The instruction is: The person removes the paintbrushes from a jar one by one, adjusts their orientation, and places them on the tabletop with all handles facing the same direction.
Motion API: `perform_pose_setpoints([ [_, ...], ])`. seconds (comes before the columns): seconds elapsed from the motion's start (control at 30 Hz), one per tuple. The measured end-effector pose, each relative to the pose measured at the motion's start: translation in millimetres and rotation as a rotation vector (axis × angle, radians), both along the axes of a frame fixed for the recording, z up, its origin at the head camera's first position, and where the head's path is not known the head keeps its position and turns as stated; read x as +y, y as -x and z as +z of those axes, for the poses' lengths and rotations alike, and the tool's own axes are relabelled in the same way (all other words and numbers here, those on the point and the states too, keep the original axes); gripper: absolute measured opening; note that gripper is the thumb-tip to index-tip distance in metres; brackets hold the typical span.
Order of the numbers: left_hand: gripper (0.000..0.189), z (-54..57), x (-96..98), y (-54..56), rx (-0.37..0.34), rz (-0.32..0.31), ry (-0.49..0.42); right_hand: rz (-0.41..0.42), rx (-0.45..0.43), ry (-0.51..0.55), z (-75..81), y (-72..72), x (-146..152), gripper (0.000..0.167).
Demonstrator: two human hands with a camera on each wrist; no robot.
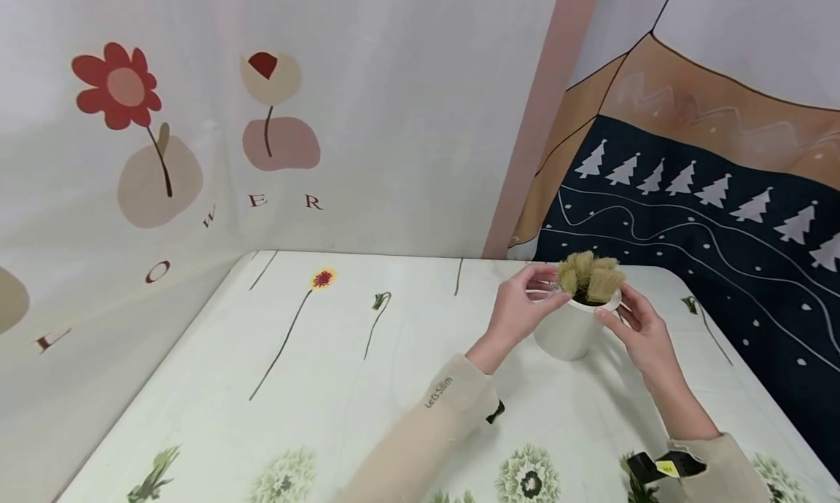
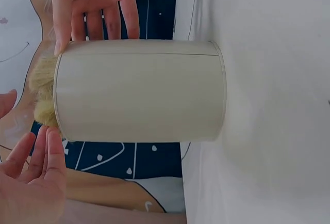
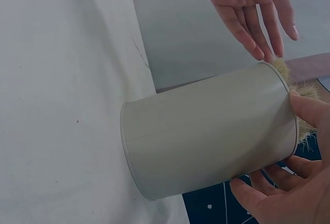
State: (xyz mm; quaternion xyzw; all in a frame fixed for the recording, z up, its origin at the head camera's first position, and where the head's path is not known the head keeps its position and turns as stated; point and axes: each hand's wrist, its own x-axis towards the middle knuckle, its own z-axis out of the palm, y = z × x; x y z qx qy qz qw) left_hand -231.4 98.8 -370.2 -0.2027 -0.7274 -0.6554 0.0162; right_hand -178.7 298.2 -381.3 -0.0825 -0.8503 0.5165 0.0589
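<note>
Toward the back right of the table stands an upright off-white cylindrical container (image 1: 568,334), with a bundle of tan bristly tufts (image 1: 588,273) poking out of its top. What the tufts belong to is hidden inside. My left hand (image 1: 521,305) is at the container's left rim, its fairly straight fingertips against or right beside the tufts, thumb apart from them. On the other side my right hand (image 1: 646,335) holds the container, thumb on the rim and fingers along its outer side. The container's plain wall (image 2: 139,92) fills the middle of the left wrist view.
A white cloth printed with flowers covers the table (image 1: 315,430). Behind it hangs a pale curtain (image 1: 407,124) with flower prints. A dark blue cloth (image 1: 709,219) with white trees borders the right side, close to the container.
</note>
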Motion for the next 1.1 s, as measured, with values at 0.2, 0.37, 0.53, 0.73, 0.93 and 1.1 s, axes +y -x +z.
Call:
perform_pose_setpoints([
  [0.2,0.033,3.5,10.1,0.4,0.024,0.044,0.043,-0.004,-0.015,0.001,-0.9,-0.3,0,0.081],
  [0.37,0.024,6.9,17.3,2.3,0.066,0.098,0.111,-0.003,-0.01,0.001,-0.7,-0.8,0,0.081],
  [0.53,0.012,8.9,21.0,5.0,0.059,0.143,0.129,0.003,0.002,-0.001,-0.7,-0.4,1,0.081],
  [0.73,0.006,9.5,21.7,7.2,0.047,0.165,0.146,0.004,-0.001,0.01,-0.3,0.3,0,0.08],
  [0.93,0.005,13.5,19.2,5.8,0.073,0.154,0.078,-0.004,0.002,0.009,-0.6,-0.5,0,0.081],
  [1.1,0.008,20.2,15.6,4.2,0.098,0.143,0.012,-0.007,0.01,0.001,0.0,-1.5,-1,0.082],
])
